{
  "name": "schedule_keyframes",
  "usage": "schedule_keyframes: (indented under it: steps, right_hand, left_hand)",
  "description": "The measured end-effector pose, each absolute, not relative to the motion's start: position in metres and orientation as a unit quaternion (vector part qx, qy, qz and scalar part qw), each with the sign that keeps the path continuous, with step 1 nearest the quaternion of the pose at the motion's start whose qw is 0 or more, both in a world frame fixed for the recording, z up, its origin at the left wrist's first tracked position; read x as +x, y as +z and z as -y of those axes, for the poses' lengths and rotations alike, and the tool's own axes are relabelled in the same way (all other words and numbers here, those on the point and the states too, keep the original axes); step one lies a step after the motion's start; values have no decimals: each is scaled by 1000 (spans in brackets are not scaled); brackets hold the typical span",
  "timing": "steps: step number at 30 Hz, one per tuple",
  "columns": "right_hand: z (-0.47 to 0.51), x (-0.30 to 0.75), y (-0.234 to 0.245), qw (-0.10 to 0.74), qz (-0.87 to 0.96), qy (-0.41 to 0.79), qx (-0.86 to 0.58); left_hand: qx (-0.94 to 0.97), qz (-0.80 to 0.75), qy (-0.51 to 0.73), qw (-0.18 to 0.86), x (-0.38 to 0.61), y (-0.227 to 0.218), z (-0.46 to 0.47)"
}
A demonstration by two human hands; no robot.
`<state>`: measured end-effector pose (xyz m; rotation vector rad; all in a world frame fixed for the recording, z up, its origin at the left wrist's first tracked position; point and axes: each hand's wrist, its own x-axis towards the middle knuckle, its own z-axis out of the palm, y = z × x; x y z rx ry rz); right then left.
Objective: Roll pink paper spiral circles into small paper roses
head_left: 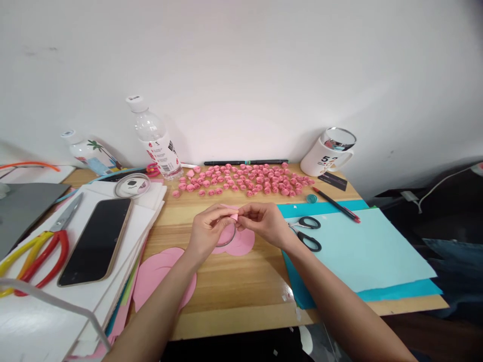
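My left hand [208,232] and my right hand [264,223] meet over the middle of the wooden desk [234,296]. Between their fingertips they pinch a small rolled pink paper piece [234,215]. Under the hands lie pink paper circles [241,242], with a clear tape ring [226,240] on them. A larger pink paper circle [158,276] lies beside my left forearm. Several finished pink paper rolls [249,181] are spread along the back of the desk.
Black-handled scissors [307,232] lie on light blue paper sheets [362,251] at the right. A red pen [335,204], a white mug [330,153], a water bottle [154,138], a phone [97,240] on white papers and red-handled scissors [49,246] surround the work spot.
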<state>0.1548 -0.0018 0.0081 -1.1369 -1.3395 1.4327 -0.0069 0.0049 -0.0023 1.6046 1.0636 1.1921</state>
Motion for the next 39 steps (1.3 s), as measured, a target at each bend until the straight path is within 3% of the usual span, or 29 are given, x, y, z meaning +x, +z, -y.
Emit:
schedule_keyframes:
  steps: [39]
  right_hand:
    - [0,157,9,422,495,611,-451]
  left_hand:
    - [659,-397,462,441,-13,0,-6]
